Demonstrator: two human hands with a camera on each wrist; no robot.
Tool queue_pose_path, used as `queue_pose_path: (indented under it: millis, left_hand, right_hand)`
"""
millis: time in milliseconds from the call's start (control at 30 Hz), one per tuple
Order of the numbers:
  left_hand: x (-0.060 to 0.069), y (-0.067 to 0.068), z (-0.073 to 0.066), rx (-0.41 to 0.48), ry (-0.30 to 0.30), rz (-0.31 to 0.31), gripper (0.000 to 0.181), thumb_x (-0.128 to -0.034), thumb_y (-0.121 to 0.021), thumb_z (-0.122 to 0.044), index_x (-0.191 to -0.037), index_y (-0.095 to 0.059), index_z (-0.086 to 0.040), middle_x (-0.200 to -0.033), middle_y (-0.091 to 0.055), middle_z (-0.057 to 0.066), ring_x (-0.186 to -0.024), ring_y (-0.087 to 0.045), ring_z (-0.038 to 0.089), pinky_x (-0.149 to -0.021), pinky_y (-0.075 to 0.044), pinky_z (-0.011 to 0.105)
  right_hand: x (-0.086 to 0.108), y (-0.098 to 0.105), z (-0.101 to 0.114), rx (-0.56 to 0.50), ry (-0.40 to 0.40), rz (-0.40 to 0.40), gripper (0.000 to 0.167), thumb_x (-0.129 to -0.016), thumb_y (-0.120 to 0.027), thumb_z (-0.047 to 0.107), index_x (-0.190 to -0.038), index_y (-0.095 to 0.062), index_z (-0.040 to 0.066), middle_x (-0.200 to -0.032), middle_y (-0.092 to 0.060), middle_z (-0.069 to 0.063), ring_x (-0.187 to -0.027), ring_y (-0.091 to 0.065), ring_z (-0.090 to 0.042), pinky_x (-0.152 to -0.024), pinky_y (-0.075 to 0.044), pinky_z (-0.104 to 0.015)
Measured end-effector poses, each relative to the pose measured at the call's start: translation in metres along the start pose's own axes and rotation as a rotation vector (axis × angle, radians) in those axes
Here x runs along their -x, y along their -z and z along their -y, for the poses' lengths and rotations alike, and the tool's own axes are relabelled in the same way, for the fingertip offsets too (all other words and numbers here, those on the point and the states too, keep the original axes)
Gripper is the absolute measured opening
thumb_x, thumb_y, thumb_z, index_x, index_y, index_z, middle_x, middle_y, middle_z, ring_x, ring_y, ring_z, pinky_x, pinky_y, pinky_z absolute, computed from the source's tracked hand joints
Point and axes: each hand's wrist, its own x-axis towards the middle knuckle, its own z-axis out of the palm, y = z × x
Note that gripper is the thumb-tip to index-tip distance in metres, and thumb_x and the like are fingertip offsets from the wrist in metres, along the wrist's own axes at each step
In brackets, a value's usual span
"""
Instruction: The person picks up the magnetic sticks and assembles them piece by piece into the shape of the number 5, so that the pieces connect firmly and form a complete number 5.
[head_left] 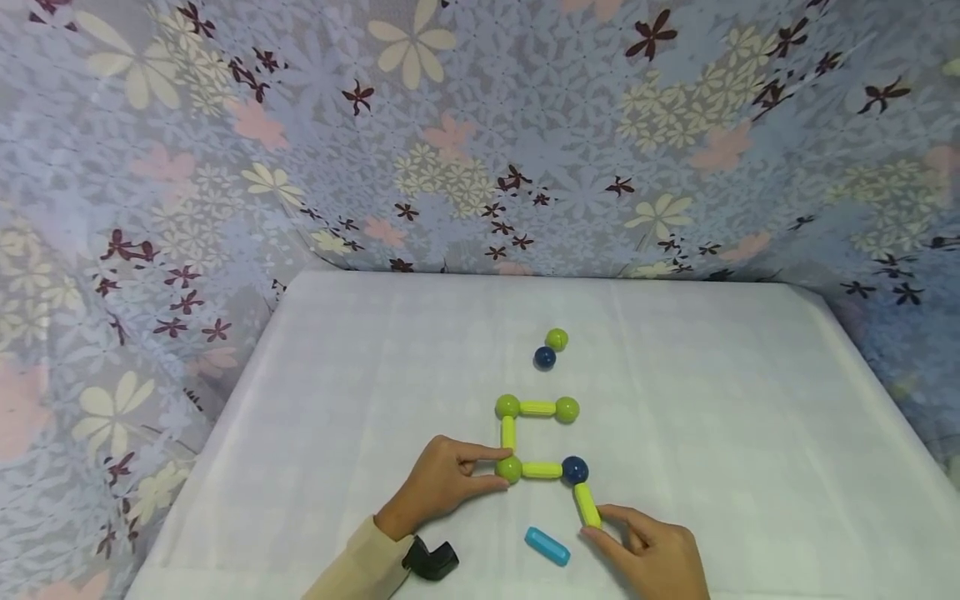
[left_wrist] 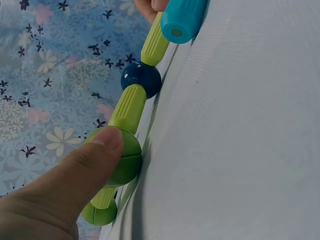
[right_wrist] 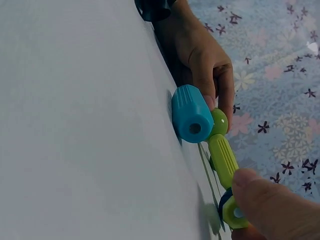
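My left hand [head_left: 442,479] pinches the green ball [head_left: 509,469] at the lower left corner of a joined shape of green rods and balls. From that ball a green rod [head_left: 542,471] runs right to a dark blue ball [head_left: 575,470], and another rod [head_left: 508,433] leads up to a green ball [head_left: 507,407]. The upper rod [head_left: 537,408] ends in a green ball [head_left: 567,409]. My right hand [head_left: 656,550] pinches the lower end of a green rod [head_left: 587,505] whose upper end meets the dark blue ball. In the left wrist view my thumb [left_wrist: 92,162] presses the green ball.
A blue rod [head_left: 547,546] lies on the white-covered table [head_left: 360,358] between the hands. Farther back, a loose green ball [head_left: 557,339] and a dark blue ball [head_left: 544,358] sit side by side. Floral cloth [head_left: 480,150] hangs behind the table.
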Motion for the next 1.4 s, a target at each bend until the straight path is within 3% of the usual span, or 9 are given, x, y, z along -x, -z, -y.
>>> queue_pose_path:
  millis: [167, 367, 500, 600, 733, 833, 1000, 1233, 1400]
  left_hand:
    - [0.002, 0.005, 0.000, -0.015, 0.005, -0.030, 0.038, -0.0819, -0.086, -0.037, -0.117, -0.079, -0.026, -0.051, -0.028, -0.020, -0.049, -0.021, -0.002, -0.047, -0.024, 0.018]
    - [-0.001, 0.001, 0.002, 0.016, 0.015, 0.005, 0.038, -0.0829, -0.085, -0.040, -0.118, -0.078, -0.028, -0.050, -0.029, -0.019, -0.048, -0.020, -0.002, -0.046, -0.024, 0.018]
    - [-0.001, -0.002, 0.001, 0.020, 0.024, 0.016, 0.038, -0.0831, -0.084, -0.042, -0.119, -0.078, -0.029, -0.049, -0.030, -0.018, -0.047, -0.020, -0.002, -0.046, -0.023, 0.018]
    - [0.000, -0.001, 0.001, 0.013, 0.028, 0.012, 0.038, -0.0829, -0.084, -0.041, -0.118, -0.078, -0.029, -0.049, -0.031, -0.018, -0.047, -0.020, -0.003, -0.045, -0.023, 0.018]
    - [-0.001, 0.000, 0.002, 0.014, 0.023, 0.000, 0.038, -0.0824, -0.085, -0.040, -0.118, -0.078, -0.029, -0.049, -0.031, -0.018, -0.047, -0.020, -0.003, -0.045, -0.023, 0.018]
    - [-0.002, 0.000, 0.002, 0.021, 0.017, 0.003, 0.038, -0.0825, -0.085, -0.039, -0.118, -0.078, -0.029, -0.049, -0.031, -0.018, -0.046, -0.021, -0.004, -0.045, -0.023, 0.018]
    - [-0.001, -0.002, 0.003, 0.011, 0.027, 0.002, 0.037, -0.0825, -0.085, -0.040, -0.118, -0.078, -0.031, -0.048, -0.031, -0.018, -0.046, -0.020, -0.004, -0.045, -0.023, 0.018]
    - [0.003, -0.006, 0.004, 0.024, 0.023, 0.010, 0.037, -0.0830, -0.083, -0.044, -0.117, -0.078, -0.030, -0.047, -0.030, -0.018, -0.045, -0.018, -0.006, -0.044, -0.024, 0.018]
    - [-0.003, -0.003, 0.003, 0.009, -0.005, -0.008, 0.038, -0.0830, -0.083, -0.043, -0.118, -0.078, -0.030, -0.049, -0.029, -0.018, -0.046, -0.018, -0.005, -0.045, -0.024, 0.018]
  right_hand:
    - [-0.005, -0.003, 0.004, -0.002, 0.010, 0.080, 0.029, -0.070, -0.094, 0.037, -0.093, -0.081, 0.027, -0.047, -0.023, 0.024, -0.045, -0.023, 0.002, -0.045, -0.027, -0.020]
    - [0.000, 0.000, 0.004, -0.072, 0.005, 0.073, 0.020, -0.075, -0.092, 0.026, -0.092, -0.083, 0.031, -0.048, -0.022, 0.025, -0.044, -0.022, 0.002, -0.043, -0.026, -0.019]
    - [-0.003, 0.005, 0.003, -0.168, -0.083, 0.099, 0.016, -0.082, -0.088, 0.018, -0.093, -0.083, 0.028, -0.047, -0.027, 0.019, -0.043, -0.025, 0.000, -0.041, -0.029, -0.021]
    - [-0.019, 0.008, -0.003, -0.243, -0.133, 0.120, 0.012, -0.087, -0.083, 0.018, -0.096, -0.082, 0.025, -0.047, -0.034, 0.011, -0.043, -0.029, -0.004, -0.041, -0.033, -0.023]
    - [-0.055, 0.008, -0.019, -0.336, -0.008, 0.176, 0.017, -0.091, -0.080, 0.018, -0.108, -0.080, 0.020, -0.053, -0.037, 0.007, -0.046, -0.031, -0.003, -0.043, -0.034, -0.025]
    - [-0.078, 0.006, -0.028, -0.412, 0.112, 0.273, 0.020, -0.092, -0.079, 0.018, -0.112, -0.079, 0.019, -0.054, -0.035, 0.009, -0.047, -0.028, 0.000, -0.043, -0.033, -0.024]
    - [-0.089, 0.004, -0.031, -0.445, 0.160, 0.410, 0.020, -0.089, -0.081, 0.025, -0.109, -0.079, 0.025, -0.054, -0.032, 0.013, -0.047, -0.025, 0.002, -0.045, -0.031, -0.021]
    - [-0.080, -0.001, -0.033, -0.388, 0.254, 0.363, 0.025, -0.086, -0.084, 0.025, -0.111, -0.079, 0.025, -0.055, -0.030, 0.019, -0.049, -0.025, 0.006, -0.047, -0.031, -0.017]
    - [-0.085, -0.002, -0.031, -0.342, 0.290, 0.305, 0.025, -0.087, -0.083, 0.027, -0.111, -0.080, 0.027, -0.054, -0.028, 0.021, -0.049, -0.023, 0.006, -0.045, -0.029, -0.018]
